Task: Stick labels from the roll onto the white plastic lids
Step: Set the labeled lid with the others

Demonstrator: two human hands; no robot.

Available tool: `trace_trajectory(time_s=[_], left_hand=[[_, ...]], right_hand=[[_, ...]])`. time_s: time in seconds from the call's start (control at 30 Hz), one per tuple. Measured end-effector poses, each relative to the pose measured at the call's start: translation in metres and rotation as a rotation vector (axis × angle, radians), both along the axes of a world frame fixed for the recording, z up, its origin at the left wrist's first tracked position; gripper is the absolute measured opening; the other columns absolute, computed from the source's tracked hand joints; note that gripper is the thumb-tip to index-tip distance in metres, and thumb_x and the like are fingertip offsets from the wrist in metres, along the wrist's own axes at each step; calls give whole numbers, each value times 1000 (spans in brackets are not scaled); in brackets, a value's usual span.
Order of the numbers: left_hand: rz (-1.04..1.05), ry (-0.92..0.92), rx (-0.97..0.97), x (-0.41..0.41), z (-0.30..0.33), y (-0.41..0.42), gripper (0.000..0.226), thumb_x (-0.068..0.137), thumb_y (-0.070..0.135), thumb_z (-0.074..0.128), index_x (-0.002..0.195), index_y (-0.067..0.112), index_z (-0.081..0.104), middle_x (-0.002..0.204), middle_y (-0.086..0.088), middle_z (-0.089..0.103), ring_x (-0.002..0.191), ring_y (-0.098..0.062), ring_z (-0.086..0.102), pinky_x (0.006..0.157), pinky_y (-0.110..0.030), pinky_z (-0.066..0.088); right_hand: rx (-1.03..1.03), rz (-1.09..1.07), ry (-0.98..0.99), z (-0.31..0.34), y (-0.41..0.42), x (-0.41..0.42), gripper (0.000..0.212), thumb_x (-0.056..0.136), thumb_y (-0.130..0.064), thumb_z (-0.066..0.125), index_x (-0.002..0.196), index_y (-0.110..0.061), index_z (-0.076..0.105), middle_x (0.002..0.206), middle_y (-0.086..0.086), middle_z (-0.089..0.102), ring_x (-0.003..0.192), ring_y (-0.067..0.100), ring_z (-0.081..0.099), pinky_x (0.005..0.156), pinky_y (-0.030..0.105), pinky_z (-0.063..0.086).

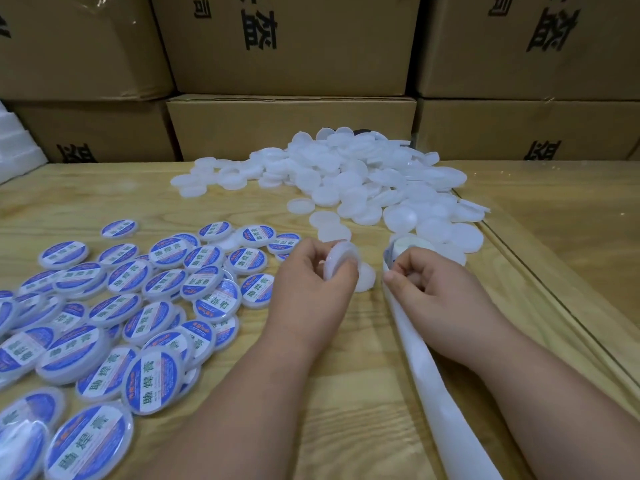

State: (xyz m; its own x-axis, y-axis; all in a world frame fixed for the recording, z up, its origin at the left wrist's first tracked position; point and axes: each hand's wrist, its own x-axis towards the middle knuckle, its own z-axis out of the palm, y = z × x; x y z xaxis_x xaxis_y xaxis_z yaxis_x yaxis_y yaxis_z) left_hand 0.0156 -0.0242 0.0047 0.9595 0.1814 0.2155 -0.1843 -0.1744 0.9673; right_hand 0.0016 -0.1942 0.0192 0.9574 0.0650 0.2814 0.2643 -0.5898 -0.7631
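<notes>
My left hand [308, 271] holds a bare white plastic lid [341, 259] tilted on edge above the wooden table [346, 375]. Just to its right, my right hand [426, 289] pinches the label roll [405, 249] at the edge where a blue-printed label sits. The roll's empty white backing strip [433, 375] trails toward me along my right forearm. A heap of unlabelled white lids [363, 178] lies behind both hands. Several lids with blue and white labels [138, 306] are spread over the left of the table. Another bare lid [367, 278] lies under my left hand.
Stacked brown cardboard boxes [291, 126] with black printed characters wall off the back of the table. A seam with a raised edge [540, 278] runs diagonally along the table's right side. White foam pieces [17, 154] sit at the far left.
</notes>
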Motion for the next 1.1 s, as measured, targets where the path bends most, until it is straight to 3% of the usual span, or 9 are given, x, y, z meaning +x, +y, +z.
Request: trace_trajectory(time_s=[0.07, 0.23, 0.3, 0.37, 0.53, 0.6, 0.77, 1.0, 1.1], left_hand=[[-46, -1, -53, 2, 1, -2, 12, 88, 23, 66, 89, 24, 55, 96, 13, 76, 92, -8, 72, 81, -32, 55], [-87, 16, 6, 6, 3, -6, 26, 88, 27, 64, 97, 46, 48, 89, 22, 69, 81, -16, 73, 71, -37, 57], [-97, 24, 68, 5, 2, -9, 28, 87, 33, 64, 102, 51, 49, 85, 26, 64, 76, -16, 71, 74, -41, 59], [-106, 8, 75, 6, -1, -10, 23, 90, 39, 63, 105, 51, 50, 84, 16, 63, 78, -14, 68, 77, -44, 59], [-105, -19, 176, 8, 1, -9, 23, 86, 60, 65, 102, 52, 50, 94, 20, 59, 89, 12, 56, 63, -6, 39], [-110, -55, 252, 8, 0, -11, 29, 83, 60, 70, 101, 52, 48, 102, 21, 55, 97, 15, 51, 68, 0, 36], [-144, -80, 300, 12, -5, -11, 52, 68, 62, 82, 103, 41, 49, 104, 14, 51, 92, -7, 54, 71, -17, 38], [-131, -77, 273, 10, -3, -10, 71, 62, 89, 60, 104, 33, 52, 107, 13, 52, 96, -6, 49, 72, -12, 35], [-139, -84, 230, 9, -2, -9, 61, 68, 79, 64, 105, 31, 52, 103, 16, 50, 93, -4, 48, 73, -17, 37]], right_hand=[[2, -28, 11, -1, 1, 2, 21, 97, -26, 62, 79, -15, 59, 47, -11, 42, 43, 6, 35, 44, 16, 33], [128, -156, 66, -6, 0, 7, 40, 89, -44, 70, 70, -10, 62, 42, -13, 38, 38, 5, 33, 40, 13, 29], [114, -135, 86, -5, 2, 6, 37, 86, -50, 72, 71, -16, 67, 42, -12, 43, 38, 4, 36, 40, 12, 29], [88, -110, 104, -6, 5, 5, 28, 88, -44, 72, 74, -20, 69, 45, -8, 50, 39, 3, 39, 41, 13, 31], [54, -73, 145, -6, 1, 9, 11, 89, -16, 63, 78, -14, 66, 48, -9, 47, 41, 5, 36, 41, 14, 30], [105, -59, 181, -5, -4, 10, 9, 88, -10, 61, 80, -9, 64, 49, -8, 43, 40, 7, 32, 39, 17, 27], [190, 13, 272, -4, -10, 10, 20, 88, -8, 57, 89, -24, 69, 56, -2, 44, 43, 8, 31, 39, 17, 26], [259, 4, 260, 3, -6, 5, 40, 66, -23, 49, 95, -29, 75, 48, -14, 36, 39, 4, 27, 36, 14, 25], [262, -21, 258, 4, -3, 4, 38, 66, -25, 49, 92, -27, 77, 52, -13, 49, 41, 3, 35, 38, 13, 29]])
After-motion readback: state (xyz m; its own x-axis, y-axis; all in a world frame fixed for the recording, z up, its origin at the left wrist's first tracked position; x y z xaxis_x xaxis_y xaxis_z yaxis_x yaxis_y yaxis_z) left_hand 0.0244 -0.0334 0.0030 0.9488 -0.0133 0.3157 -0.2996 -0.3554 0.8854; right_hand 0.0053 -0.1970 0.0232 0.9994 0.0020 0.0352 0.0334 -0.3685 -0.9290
